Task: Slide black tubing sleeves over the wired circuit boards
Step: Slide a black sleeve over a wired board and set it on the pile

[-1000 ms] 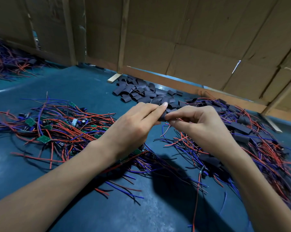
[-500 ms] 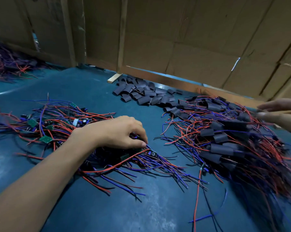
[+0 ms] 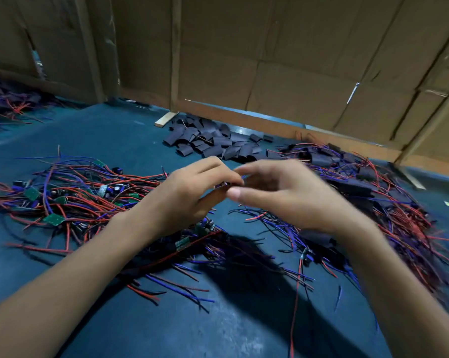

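hands meet again at centre: left hand has lifted a wired board from the bare pile at 9 o'clock and pinches it, right hand, back from the sleeved pile at 3 o'clock, blurred, grip unclear, so sleeving restarts

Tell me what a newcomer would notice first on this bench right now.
Two hands meet at centre: the left hand pinches a small wired circuit board, the blurred right hand beside it. Red and blue wired boards sprawl left; black tubing sleeves lie heaped behind.
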A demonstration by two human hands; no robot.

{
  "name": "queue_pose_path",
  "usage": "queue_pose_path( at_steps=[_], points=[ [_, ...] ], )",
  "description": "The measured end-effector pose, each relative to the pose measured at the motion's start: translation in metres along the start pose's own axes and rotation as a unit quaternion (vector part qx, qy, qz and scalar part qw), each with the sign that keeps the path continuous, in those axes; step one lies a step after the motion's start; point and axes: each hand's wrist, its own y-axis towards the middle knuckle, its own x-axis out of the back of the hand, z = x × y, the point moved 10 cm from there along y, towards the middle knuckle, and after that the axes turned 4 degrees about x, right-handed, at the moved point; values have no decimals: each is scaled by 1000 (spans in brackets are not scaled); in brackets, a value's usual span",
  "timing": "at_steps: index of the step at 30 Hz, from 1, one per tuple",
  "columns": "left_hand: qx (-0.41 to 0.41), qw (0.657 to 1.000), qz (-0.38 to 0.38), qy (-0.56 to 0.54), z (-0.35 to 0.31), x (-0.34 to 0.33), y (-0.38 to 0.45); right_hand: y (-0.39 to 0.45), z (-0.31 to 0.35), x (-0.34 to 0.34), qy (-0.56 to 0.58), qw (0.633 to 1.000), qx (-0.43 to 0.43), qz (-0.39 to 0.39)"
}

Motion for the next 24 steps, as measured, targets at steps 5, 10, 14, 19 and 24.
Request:
queue_pose_path(
  at_steps=[5, 10, 14, 19, 24],
  points=[
    [67, 996, -36, -44, 18, 10, -3, 4, -11, 5, -3, 1000, 5, 4],
    [57, 998, -27, 18, 22, 12, -2, -13, -36, 63, -81, 995, -46, -32],
    [28, 998, -61, 16, 4, 8, 1, -14, -30, 48, -114, 992, -58, -4],
    [150, 983, -16, -104, 45, -11, 30, 0, -15, 16, -191, 981, -28, -6],
    [280, 939, 138, 143, 166, -46, 59, -15, -24, 59, -212, 972, -75, -64]
  ],
)
